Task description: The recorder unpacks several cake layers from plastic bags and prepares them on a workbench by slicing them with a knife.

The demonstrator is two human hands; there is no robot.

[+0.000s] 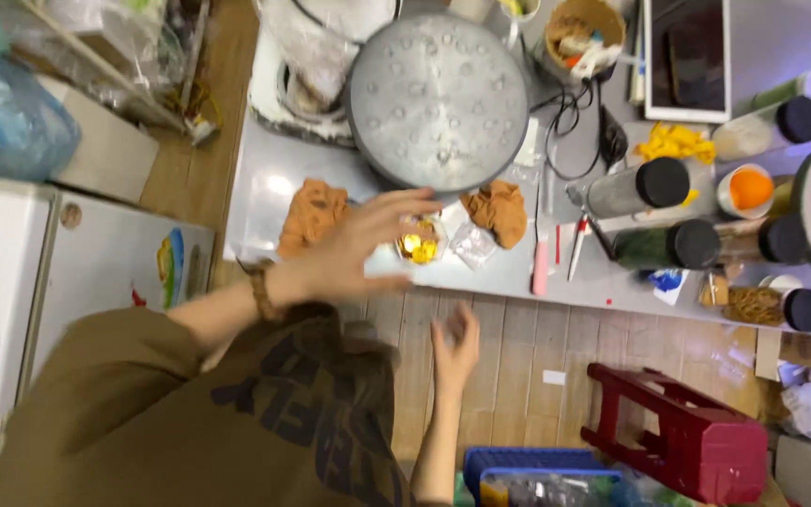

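Small bag of yellow pieces [419, 244]: a clear little bag with yellow bits lies at the middle of the frame, on the near edge of the grey table [265, 178], directly under the fingertips of one hand.
Left hand [359, 246]: reaches in from the lower left with fingers spread wide and blurred; it hovers over the bag and grips nothing that I can see. A beaded bracelet [260, 291] sits on its wrist.
Right hand [455, 347]: lower centre of the frame, off the table and over the wooden floor, palm open, fingers loosely up, empty.
Round metal disc [437, 99]: large, grey, dimpled, at upper centre; its lower rim lies just above the left hand's fingertips.
Orange cloths: one [312, 214] left of the hand, another [499, 211] just right of the bag.
Second clear bag [473, 244]: empty-looking, between the yellow-filled bag and the right cloth.
Dark-capped jars [640, 188]: lying on their sides at the right, well apart from both hands.
Red stool [687, 432]: tipped over on the floor, lower right.
Blue crate [537, 474]: bottom edge, just below the right hand.
In the way: nothing lies between the left hand and the bag.
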